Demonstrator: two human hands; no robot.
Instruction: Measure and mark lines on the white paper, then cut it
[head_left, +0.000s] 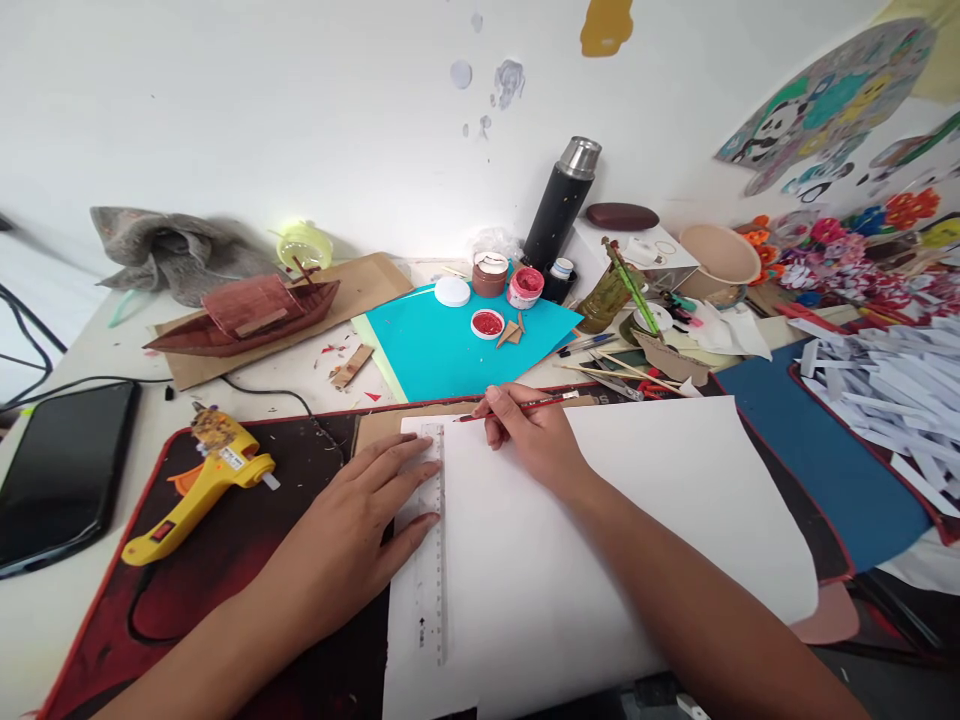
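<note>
A large white sheet of paper (600, 530) lies in front of me, its right edge curling. Along its left side runs a clear ruler (430, 590). My left hand (375, 510) rests on the ruler with the fingers stretched out and apart, pressing it flat. My right hand (525, 430) is closed round a pencil (547, 403) with a dark red barrel. The pencil's tip points left, close to the ruler's upper end and just over the paper.
A yellow glue gun (187, 495) and a black phone (64, 465) lie at left. Behind are a brown model boat (255, 312), blue-green card (427, 350), paint pots (525, 287) and a black flask (559, 210). White paper strips (892, 390) are heaped at right.
</note>
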